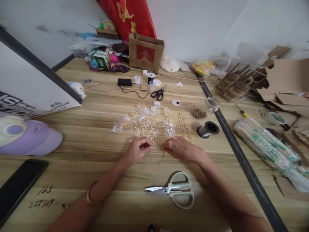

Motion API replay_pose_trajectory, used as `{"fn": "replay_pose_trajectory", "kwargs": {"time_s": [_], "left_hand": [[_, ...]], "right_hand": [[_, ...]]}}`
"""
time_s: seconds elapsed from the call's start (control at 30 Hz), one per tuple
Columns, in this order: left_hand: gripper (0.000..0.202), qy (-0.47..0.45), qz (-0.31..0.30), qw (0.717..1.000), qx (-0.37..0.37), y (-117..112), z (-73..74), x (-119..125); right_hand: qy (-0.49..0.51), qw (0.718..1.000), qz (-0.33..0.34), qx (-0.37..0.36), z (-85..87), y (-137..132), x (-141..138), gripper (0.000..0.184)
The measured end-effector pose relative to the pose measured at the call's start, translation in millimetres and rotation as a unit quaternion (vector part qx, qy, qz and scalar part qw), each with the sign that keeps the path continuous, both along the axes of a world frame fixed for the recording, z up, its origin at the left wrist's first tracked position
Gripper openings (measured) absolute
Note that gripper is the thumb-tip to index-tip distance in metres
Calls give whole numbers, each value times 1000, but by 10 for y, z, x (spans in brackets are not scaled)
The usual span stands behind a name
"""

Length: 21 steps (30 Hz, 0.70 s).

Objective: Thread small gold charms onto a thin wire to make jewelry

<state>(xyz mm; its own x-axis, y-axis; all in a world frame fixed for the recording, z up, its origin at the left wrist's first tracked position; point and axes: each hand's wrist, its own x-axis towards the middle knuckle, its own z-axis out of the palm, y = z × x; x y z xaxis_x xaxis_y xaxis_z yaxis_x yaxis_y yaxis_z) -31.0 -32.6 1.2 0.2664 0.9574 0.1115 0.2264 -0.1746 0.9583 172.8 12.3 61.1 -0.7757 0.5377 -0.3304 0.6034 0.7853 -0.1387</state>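
My left hand is closed in a pinch, thumb against forefinger; anything between the tips is too small to make out. Just right of it, my right hand is closed, knuckles up, with its fingertips partly hidden. A short gold chain runs from beneath those fingertips down onto the table. Beyond both hands spreads a pile of small gold and silvery jewelry findings, some in clear plastic bags. Longer gold chains lie behind my right hand. Nearer to me rest scissors with pale handles.
A wire spool and a jar of beads stand to the right. Black scissors and a black adapter lie farther back. At left are a phone and a purple-white object; bagged sticks lie far right.
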Motion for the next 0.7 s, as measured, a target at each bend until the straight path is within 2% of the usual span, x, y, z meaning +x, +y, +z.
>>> {"fn": "replay_pose_trajectory", "kwargs": {"time_s": [0.1, 0.27, 0.57, 0.7], "left_hand": [[8, 7, -27, 999, 38, -17, -41, 54], [8, 76, -77, 988, 107, -42, -103, 164], [14, 180, -141, 960, 165, -77, -28, 198], [15, 226, -158, 942, 192, -91, -51, 167]], "right_hand": [[-5, 1000, -3, 1, 29, 0, -8, 23], [-7, 1000, -2, 1, 62, -8, 4, 21], [16, 999, 5, 32, 52, -16, 54, 19], [13, 999, 4, 32, 57, -14, 81, 19]]}}
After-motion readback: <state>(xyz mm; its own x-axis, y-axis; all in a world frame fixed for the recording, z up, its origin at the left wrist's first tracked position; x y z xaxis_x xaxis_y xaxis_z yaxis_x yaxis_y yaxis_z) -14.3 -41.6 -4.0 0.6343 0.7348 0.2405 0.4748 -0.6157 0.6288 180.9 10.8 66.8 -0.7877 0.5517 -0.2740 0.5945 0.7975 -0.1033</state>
